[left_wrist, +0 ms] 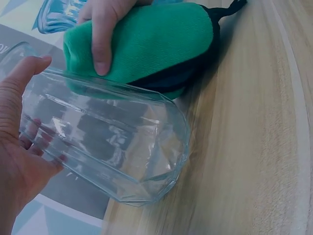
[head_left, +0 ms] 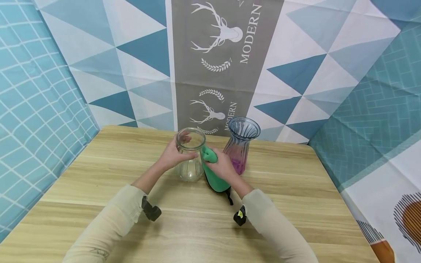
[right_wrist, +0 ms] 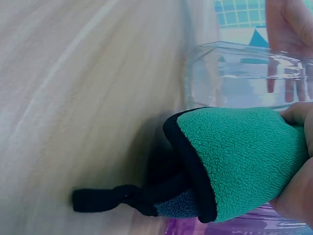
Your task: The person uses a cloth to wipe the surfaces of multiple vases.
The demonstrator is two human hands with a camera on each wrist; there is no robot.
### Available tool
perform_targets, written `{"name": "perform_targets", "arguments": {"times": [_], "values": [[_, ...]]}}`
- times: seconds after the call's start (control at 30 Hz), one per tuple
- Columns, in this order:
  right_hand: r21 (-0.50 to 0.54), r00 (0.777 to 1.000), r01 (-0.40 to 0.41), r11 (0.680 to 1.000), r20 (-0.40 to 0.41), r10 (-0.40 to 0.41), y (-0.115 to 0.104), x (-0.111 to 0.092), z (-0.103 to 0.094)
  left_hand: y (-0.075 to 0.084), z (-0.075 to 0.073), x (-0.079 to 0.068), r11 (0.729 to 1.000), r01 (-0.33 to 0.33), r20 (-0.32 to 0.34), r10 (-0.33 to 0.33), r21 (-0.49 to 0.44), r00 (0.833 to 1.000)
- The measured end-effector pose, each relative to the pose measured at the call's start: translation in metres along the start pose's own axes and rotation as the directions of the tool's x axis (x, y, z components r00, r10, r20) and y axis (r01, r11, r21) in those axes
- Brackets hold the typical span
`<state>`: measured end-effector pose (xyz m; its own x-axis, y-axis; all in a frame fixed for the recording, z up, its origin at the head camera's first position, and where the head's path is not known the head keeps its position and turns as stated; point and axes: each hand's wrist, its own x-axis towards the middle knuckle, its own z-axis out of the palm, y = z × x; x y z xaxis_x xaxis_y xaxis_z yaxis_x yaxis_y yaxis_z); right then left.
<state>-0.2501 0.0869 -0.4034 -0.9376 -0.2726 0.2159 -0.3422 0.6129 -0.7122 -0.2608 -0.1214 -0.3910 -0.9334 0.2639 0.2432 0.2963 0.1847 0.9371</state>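
Note:
My left hand (head_left: 170, 155) grips a clear glass jar (head_left: 190, 172) with a wide round mouth, thumb on the near side and fingers behind it. The jar stands with its base at the tabletop; its ribbed wall (left_wrist: 117, 142) fills the left wrist view. Beside it, my right hand (head_left: 224, 165) pinches a folded green towel (head_left: 215, 179) with black edging and a black hanging loop (right_wrist: 100, 198). The towel (left_wrist: 146, 44) lies against the jar's side, thumb pressed on top. Part of the right hand's fingers is hidden by the towel.
Just right of the towel stands a fluted glass vase (head_left: 243, 144), bluish at its flared rim and pink-purple at its base. The wooden table (head_left: 184, 226) ends at a patterned wall covering (head_left: 210, 69) close behind the glassware.

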Motion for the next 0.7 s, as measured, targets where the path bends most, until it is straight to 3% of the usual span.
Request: {"name": "perform_targets", "arguments": {"times": [0.37,0.7], "values": [[-0.021,1.000,-0.004,1.000,-0.018,0.004,0.002,-0.004,0.000,-0.002,0.011,-0.003,0.999,-0.021,-0.103,0.025,0.039,0.994],[0.005,0.989,0.094,0.996,-0.117,-0.093,-0.009,0.000,-0.007,0.000,0.011,-0.002,1.000,-0.001,-0.137,0.003,0.019,0.991]]}}
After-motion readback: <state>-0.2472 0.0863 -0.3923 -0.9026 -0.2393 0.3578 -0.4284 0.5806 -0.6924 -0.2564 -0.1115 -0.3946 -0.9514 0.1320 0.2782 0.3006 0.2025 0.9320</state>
